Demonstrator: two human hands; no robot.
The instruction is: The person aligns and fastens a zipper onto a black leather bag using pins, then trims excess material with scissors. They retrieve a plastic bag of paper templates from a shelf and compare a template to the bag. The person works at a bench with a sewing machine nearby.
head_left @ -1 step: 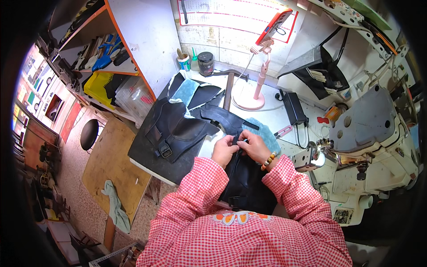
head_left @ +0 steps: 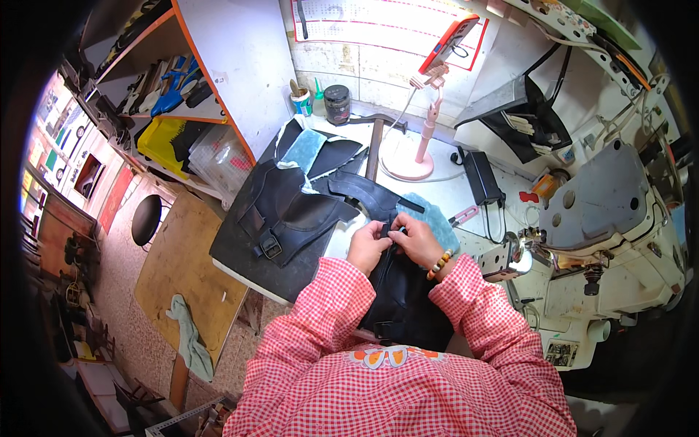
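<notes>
Both my hands meet at the table's front edge, over a black leather piece [head_left: 400, 291] with a buckle near its lower end. My left hand [head_left: 368, 247] pinches a narrow black strap [head_left: 385, 230] between thumb and fingers. Close against it, my right hand [head_left: 416, 242] grips the same strap; its fingertips partly hide the strap's end. A second black leather piece [head_left: 306, 207] with a buckle [head_left: 270, 246] lies to the left on a dark board [head_left: 240, 233]. Beyond my hands are a curved black leather strip [head_left: 364, 191] and light-blue fleece [head_left: 429, 218].
A hammer [head_left: 376, 149] lies behind the leather, beside a pink phone stand [head_left: 406, 164]. A dark jar [head_left: 337, 104] stands at the back. On the right are a black power adapter [head_left: 480, 177], pink-handled snips [head_left: 464, 215] and a sewing machine [head_left: 604, 204]. A stool [head_left: 146, 221] stands left.
</notes>
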